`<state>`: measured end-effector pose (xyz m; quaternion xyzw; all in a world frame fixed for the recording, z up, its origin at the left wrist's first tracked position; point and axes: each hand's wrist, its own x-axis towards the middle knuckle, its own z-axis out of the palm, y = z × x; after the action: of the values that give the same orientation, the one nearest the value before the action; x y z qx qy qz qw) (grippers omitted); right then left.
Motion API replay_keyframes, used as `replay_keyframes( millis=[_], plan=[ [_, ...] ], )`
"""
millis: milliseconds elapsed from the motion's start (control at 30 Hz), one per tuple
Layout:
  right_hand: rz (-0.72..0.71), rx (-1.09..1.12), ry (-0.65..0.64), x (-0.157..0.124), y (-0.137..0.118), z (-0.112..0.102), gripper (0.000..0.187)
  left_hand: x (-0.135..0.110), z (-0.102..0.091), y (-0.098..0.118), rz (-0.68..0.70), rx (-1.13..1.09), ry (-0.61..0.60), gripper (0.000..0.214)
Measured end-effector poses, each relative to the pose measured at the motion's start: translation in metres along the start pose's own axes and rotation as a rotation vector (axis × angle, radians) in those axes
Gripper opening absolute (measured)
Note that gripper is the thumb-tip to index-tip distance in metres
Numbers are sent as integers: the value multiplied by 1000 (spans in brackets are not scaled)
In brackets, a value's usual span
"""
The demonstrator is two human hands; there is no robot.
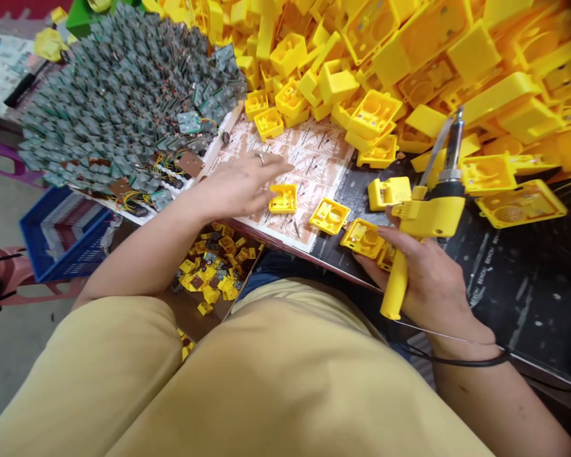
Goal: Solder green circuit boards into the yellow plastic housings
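Observation:
My left hand (245, 184), with a ring on one finger, reaches over the printed sheet (309, 149) with its fingers stretched out. Its fingertips are beside a small yellow plastic casing (284, 202); whether they touch it I cannot tell. My right hand (433, 279) is wrapped round the handle of a yellow soldering gun (433, 217), its metal tip pointing up and away. Solder wire trails from the handle's lower end. Close to the right fingers lie open casings, one (361, 238) partly hidden by the hand. Another casing (330, 216) lies between my hands.
A large heap of yellow casings (409, 57) fills the back right. Grey-green circuit boards (124, 95) with wires are piled at the left. Below the table edge, a box holds casings and parts (214, 266). A blue crate (66, 235) stands at lower left.

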<state>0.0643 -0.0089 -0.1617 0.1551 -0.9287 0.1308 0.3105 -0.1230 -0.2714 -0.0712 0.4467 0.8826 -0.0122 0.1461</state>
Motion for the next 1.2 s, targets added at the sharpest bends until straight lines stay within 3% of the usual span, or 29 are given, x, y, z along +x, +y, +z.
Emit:
replay_keyframes(
  millis=[67, 133, 233, 367, 467, 667, 767, 833, 933, 1000, 1067, 1200],
  plan=[
    [7, -7, -12, 0, 1, 1, 49, -6, 7, 0, 83, -21, -16, 65],
    [14, -15, -27, 0, 2, 2, 54, -6, 16, 5, 35, 14, 40, 74],
    [19, -12, -55, 0, 3, 2, 48, 4, 23, 10, -46, 92, 91, 64],
    [13, 19, -64, -3, 9, 2, 50, 10, 16, 6, 195, -12, -1, 50],
    [28, 22, -43, -6, 15, 7, 56, 3, 16, 4, 315, -95, -20, 70],
    [51, 35, -5, -10, 20, 10, 57, 3, 44, 10, 53, -133, 155, 72],
    [62, 25, -3, -14, 22, 8, 58, 11, 50, 19, 43, -110, 150, 75],
    [48, 7, -17, -14, 24, 7, 54, 14, 42, 21, 64, -63, 127, 84],
    [12, -18, -21, -10, 24, 5, 54, 9, 13, 2, -30, 41, 130, 83],
    [15, -29, 31, -6, 22, 4, 59, 0, -10, -26, -175, 163, 164, 62],
    [37, -10, 93, -4, 20, 3, 63, -8, -28, -58, -230, 215, 112, 51],
    [79, 76, 116, -5, 15, -1, 68, -8, -32, -100, -198, 211, 189, 56]
  ],
)
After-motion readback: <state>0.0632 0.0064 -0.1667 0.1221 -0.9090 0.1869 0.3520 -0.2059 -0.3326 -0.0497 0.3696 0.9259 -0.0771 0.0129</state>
